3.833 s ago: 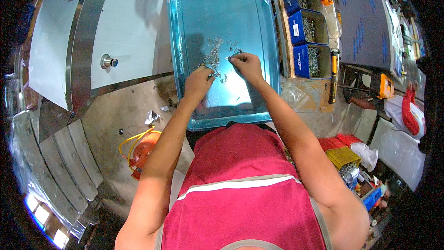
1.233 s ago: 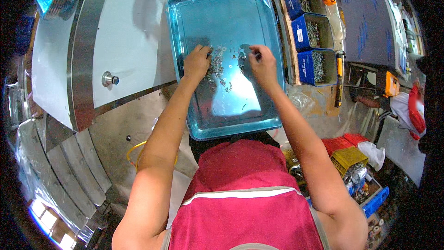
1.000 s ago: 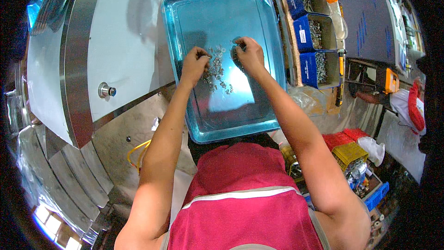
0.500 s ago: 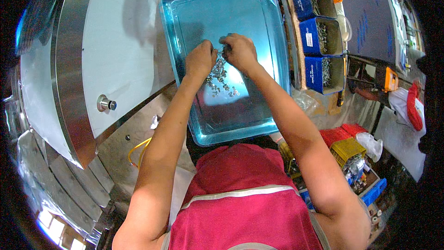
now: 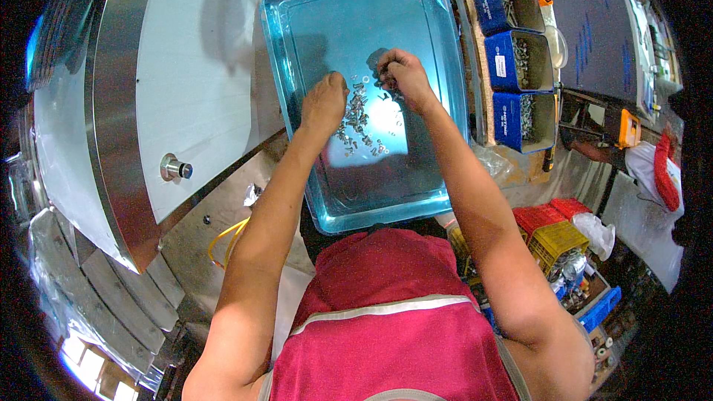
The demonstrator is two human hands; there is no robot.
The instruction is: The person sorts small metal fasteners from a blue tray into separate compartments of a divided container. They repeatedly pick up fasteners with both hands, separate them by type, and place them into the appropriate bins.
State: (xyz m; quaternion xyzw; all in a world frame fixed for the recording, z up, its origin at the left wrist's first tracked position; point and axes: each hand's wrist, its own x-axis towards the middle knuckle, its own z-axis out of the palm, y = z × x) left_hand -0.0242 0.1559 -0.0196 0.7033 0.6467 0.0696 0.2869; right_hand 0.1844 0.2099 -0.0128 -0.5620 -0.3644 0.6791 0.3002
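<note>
A pile of small metal screws and washers (image 5: pixel 356 115) lies in the middle of a large tray-like panel (image 5: pixel 334 215) covered in blue film. At the pile's left edge is my left hand (image 5: pixel 325 104), closed, its back up; whatever its curled fingers hold is hidden. Farther right, apart from the main pile, my right hand (image 5: pixel 407 78) is closed with its fingers curled down. A few dark small pieces (image 5: pixel 388 90) show at its fingertips, too small to name surely. Several loose washers (image 5: pixel 381 147) are scattered at the pile's near right.
Three blue bins (image 5: pixel 502 57) of fasteners stand in a row on a wooden ledge to the right. A large white panel (image 5: pixel 200 104) with a metal knob (image 5: pixel 175 168) is at left. Lower right are a yellow crate (image 5: pixel 555 243) and a blue bin (image 5: pixel 598 308) of odds and ends.
My hands have moved apart: the right one shifted right, away from the pile, while the left moved slightly nearer me. More of the screws and washers between them is uncovered.
</note>
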